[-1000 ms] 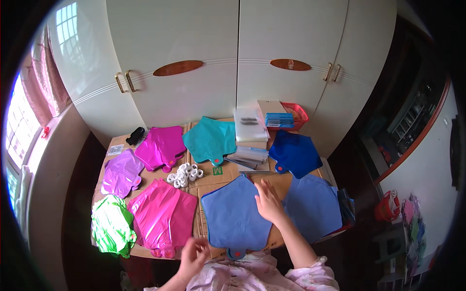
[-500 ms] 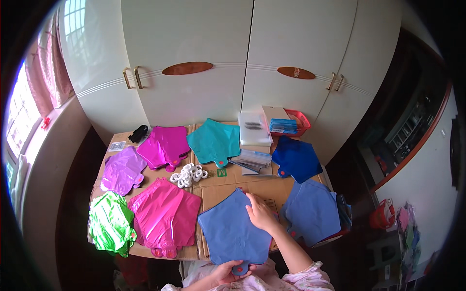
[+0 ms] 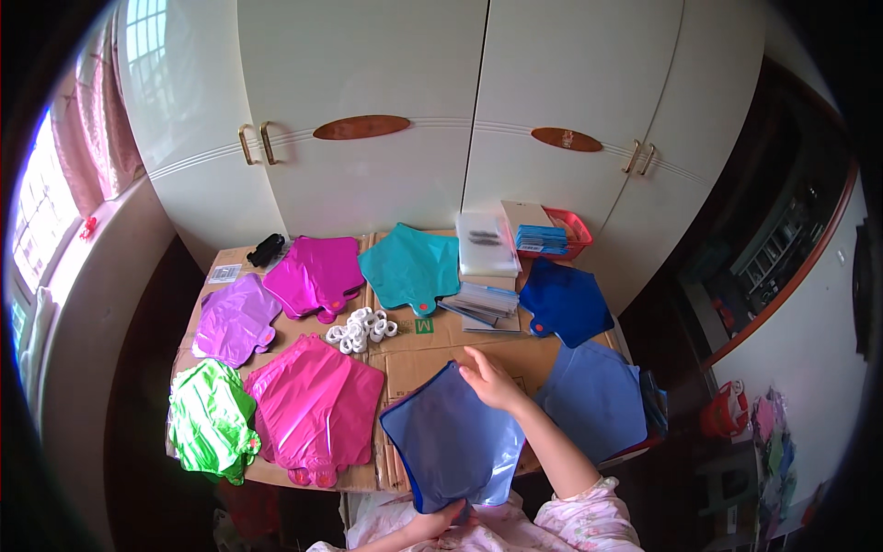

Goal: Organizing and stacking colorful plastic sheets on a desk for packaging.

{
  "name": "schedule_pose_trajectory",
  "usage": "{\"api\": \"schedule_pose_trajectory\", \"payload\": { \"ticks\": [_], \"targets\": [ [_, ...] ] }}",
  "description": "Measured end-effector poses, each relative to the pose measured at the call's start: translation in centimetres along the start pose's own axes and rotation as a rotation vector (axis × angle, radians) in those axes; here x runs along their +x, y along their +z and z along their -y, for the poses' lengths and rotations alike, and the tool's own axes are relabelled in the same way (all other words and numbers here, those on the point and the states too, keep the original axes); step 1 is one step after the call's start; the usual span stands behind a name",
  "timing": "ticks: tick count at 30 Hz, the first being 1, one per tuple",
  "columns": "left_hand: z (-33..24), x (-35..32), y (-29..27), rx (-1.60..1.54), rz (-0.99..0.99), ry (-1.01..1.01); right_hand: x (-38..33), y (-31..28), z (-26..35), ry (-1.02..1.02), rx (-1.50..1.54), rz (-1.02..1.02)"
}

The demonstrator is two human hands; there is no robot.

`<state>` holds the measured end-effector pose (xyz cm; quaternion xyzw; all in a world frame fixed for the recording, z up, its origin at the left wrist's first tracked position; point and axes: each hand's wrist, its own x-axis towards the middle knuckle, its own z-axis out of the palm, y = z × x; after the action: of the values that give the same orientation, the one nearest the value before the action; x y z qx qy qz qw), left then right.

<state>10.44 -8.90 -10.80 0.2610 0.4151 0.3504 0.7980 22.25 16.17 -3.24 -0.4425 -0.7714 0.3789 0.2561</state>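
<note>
A flat, star-shaped blue foil balloon stands tilted over the table's near edge, its surface bowed and shiny on the lower right. My left hand is closed round its bottom tab, which the fingers mostly hide. At the balloon's upper tip is my right hand, fingers stretched out and the thumb apart, close beside the tip; whether it touches is hard to see. Matching blue balloons lie in a pile to the right. Left of the held one are pink foil balloons.
Cardboard covers the table. Around it lie green, lilac, magenta, teal and dark blue balloons. White ribbon rolls, clear bags, silvery packets and a red basket stand mid-table and behind.
The held blue balloon has tilted, its right side now bowed and shining. My right hand has moved slightly off its face, fingers stretched out. My left hand still grips the bottom tab.
</note>
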Motion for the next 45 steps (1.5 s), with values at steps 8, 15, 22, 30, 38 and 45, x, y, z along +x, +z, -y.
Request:
{"api": "schedule_pose_trajectory", "payload": {
  "ticks": [8, 15, 22, 30, 38, 45],
  "targets": [
    [-3.2, -1.4, 0.8, -0.163, -0.047, -0.301, 3.3, -0.4, 0.2, 0.062, 0.161, 0.158],
    [-3.5, -1.2, -0.1, -0.777, 0.029, -0.343, 4.1, -2.0, 2.6, 0.198, -0.433, 0.172],
    [-4.0, -1.1, -0.1, -0.958, 0.214, -0.343, 4.6, -2.3, 1.5, 0.099, -0.396, 0.194],
    [-4.0, -0.8, 0.1, -0.903, 0.102, -0.396, 6.4, -1.6, 1.0, 0.229, -0.362, 0.2],
    [-4.5, -0.9, 0.7, -0.918, 0.085, -0.389, 7.2, -1.2, 0.5, 0.227, -0.276, 0.233],
    [-4.7, -0.6, 0.9, -0.957, 0.104, -0.402, 6.8, -1.3, 0.5, 0.141, -0.203, 0.267]
  ]
}}
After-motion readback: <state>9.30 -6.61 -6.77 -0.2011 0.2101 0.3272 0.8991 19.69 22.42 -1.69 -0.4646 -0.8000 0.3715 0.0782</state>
